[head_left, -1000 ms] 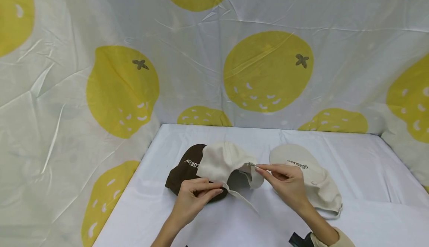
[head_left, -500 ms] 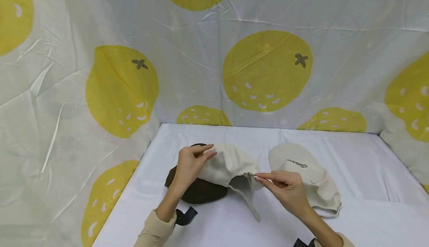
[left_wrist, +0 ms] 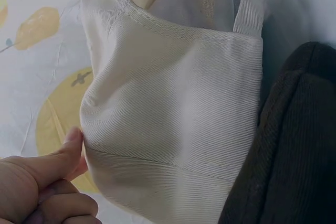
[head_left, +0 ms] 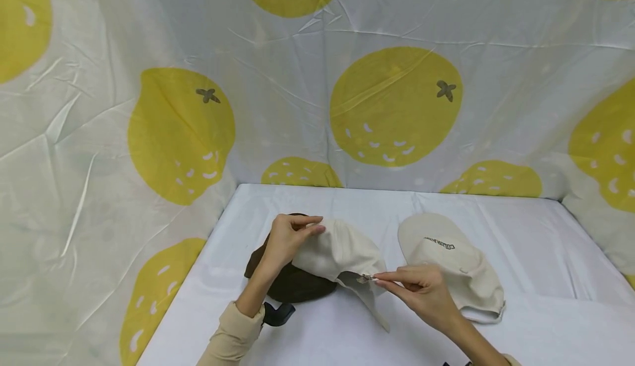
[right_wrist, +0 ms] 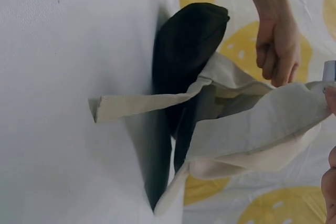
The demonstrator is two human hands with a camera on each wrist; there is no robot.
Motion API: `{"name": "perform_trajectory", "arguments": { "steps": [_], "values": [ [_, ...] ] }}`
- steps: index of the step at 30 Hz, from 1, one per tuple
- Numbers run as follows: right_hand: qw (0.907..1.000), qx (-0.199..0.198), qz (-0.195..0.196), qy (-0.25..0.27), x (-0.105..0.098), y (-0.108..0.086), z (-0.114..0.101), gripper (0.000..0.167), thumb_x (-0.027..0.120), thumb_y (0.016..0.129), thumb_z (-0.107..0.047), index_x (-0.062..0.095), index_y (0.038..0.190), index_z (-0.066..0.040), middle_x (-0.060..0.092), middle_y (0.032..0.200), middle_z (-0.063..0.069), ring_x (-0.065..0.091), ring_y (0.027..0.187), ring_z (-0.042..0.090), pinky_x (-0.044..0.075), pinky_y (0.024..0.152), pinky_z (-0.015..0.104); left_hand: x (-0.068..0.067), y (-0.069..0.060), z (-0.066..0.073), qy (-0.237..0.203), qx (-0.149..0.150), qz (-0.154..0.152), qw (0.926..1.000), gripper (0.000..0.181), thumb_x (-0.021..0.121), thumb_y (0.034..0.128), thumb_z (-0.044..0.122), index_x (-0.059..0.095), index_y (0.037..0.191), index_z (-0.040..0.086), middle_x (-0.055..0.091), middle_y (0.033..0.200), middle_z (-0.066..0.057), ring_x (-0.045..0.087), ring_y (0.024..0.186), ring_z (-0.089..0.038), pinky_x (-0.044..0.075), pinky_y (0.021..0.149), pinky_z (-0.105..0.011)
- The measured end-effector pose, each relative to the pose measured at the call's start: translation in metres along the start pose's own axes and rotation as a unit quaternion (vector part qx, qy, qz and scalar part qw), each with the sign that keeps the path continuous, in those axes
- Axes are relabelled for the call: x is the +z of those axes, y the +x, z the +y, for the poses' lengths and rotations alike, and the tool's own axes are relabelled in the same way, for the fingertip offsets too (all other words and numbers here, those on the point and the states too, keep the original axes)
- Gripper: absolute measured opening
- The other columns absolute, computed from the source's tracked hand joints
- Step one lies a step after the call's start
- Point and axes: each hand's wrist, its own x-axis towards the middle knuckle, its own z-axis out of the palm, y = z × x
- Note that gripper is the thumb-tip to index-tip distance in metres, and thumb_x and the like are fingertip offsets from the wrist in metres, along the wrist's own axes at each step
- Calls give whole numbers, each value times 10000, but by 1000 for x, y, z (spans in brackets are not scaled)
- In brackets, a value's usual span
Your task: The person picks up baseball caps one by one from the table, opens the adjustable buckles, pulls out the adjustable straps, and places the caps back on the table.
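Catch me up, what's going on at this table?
A person is handling a white cap. The left grip holds it at the crown, and the right grip pinches its metal clasp. Its strap hangs unfastened. A partly hidden brown cap and another pale cap rest on the table.

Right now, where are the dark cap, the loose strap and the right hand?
Dark cap (head_left: 300, 285), head view: on its near side.
Loose strap (right_wrist: 146, 104), right wrist view: midway along its length.
Right hand (head_left: 421, 289), head view: on the hand's middle.

left grip (head_left: 284, 243) now off strap (right_wrist: 147, 106)
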Motion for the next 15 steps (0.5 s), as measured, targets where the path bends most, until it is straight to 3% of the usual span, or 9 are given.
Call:
{"name": "perform_trajectory", "arguments": {
  "steps": [5, 10, 15],
  "values": [
    [9999, -87, -107, 91, 2, -1, 0, 416, 800, 643, 256, 813, 981, 14, 414, 521, -62, 203, 495, 42, 171, 420, 123, 3, 2, 2, 63, -3, -11, 10000, 212, 877, 816, 152, 837, 990, 38, 803, 981, -149, 601, 744, -92, 455, 671, -183],
    [9998, -132, -140, -3, 2, -3, 0, 408, 812, 630, 248, 815, 962, 9, 395, 519, -68, 210, 502, 39, 186, 430, 120, 5, 3, -1, 21, 71, 106, 9999, 94, 881, 815, 117, 847, 872, 50, 802, 877, -124, 681, 783, -96, 501, 705, -184],
    [9995, -199, -196, -175, 1, -6, 0, 366, 851, 636, 190, 820, 935, -19, 354, 528, -72, 230, 523, 34, 222, 468, 117, 7, 3, -4, -287, 93, 207, 9993, 78, 887, 816, 134, 853, 851, 74, 804, 863, -109, 728, 819, -124, 538, 736, -185]
  ]
}}
